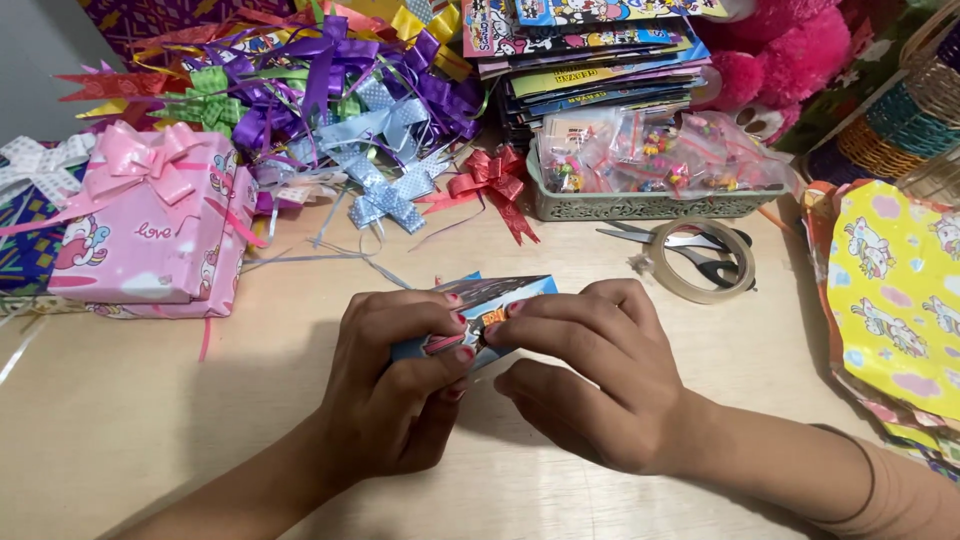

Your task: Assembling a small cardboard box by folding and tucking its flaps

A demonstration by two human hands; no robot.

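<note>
Both hands, left hand (400, 375) and right hand (580, 370), pinch the small blue packet (497, 298) just above the surface (150, 420); probably creasing paper, so keep edges lined up, fingertips tight.

Pink gift box (150, 235); blue printed packet (490, 305); red bow (492, 175).

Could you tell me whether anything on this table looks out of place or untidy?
Loose ribbon strands trail from the ribbon bow pile across the table. Both hands, left hand and right hand, grip a small blue packet.
</note>
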